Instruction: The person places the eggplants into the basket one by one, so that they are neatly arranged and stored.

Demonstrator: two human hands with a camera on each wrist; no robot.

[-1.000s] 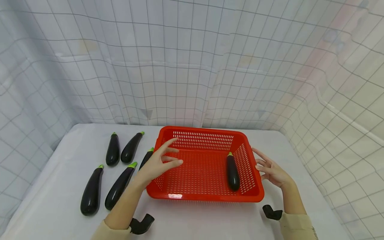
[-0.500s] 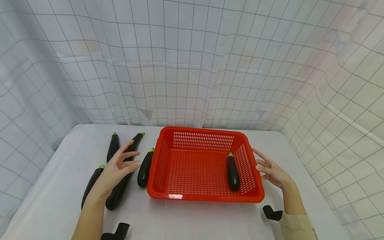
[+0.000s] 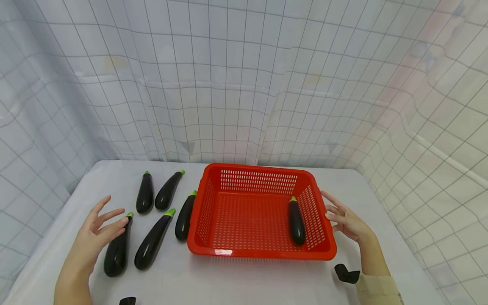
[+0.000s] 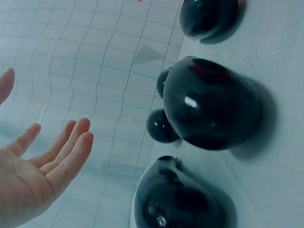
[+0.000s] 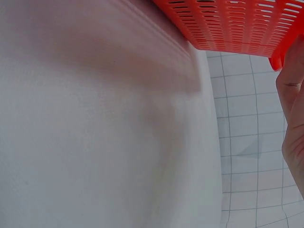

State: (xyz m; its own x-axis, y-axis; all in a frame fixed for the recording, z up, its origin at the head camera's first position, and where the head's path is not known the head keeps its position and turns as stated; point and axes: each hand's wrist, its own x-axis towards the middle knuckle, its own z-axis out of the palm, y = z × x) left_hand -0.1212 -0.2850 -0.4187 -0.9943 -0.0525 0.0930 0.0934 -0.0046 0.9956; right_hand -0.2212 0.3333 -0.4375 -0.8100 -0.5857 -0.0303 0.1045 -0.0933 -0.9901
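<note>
My left hand (image 3: 87, 242) is raised at the left of the table, fingers spread and nothing in it. Its thumb and fingertips overlap the green stem end of the leftmost eggplant (image 3: 115, 254) in the head view. The left wrist view shows the same hand (image 4: 33, 180) apart from the dark, glossy eggplants. To the right of that eggplant lies another eggplant (image 3: 152, 243). At the red plastic basket (image 3: 263, 253), my right hand (image 3: 352, 224) has its loosely extended fingers against the right rim. One eggplant (image 3: 296, 222) lies inside the basket, along its right wall.
Farther back on the white-covered table (image 3: 259, 281) are two more eggplants, one upright in view (image 3: 145, 195) and one slanted (image 3: 168, 191). Another eggplant (image 3: 184, 218) lies against the basket's left side. A checked white curtain (image 3: 244, 84) encloses the back and sides.
My left hand has swung left from above the basket, passing over the eggplants, to the leftmost one. My right hand stays at the basket's rim, and the basket and eggplants keep their places.
</note>
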